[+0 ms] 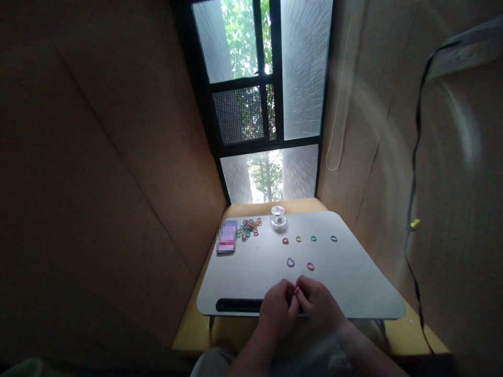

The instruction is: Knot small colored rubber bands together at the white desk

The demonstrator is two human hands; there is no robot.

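Above the near edge of the white table, my left hand and my right hand meet with their fingertips pinched together. A small red band shows as a speck of colour between them; the fingers hide most of it. Just beyond the hands lie a purplish elastic band and a pink elastic band, apart from each other. Farther back, a red band, a yellow band, a green band and a dark blue band form a spaced row.
A pile of mixed coloured bands lies at the back left, beside a phone-like flat object. Behind the row stands a clear round container, lid open. The white folding table has a black slot; a cable hangs right.
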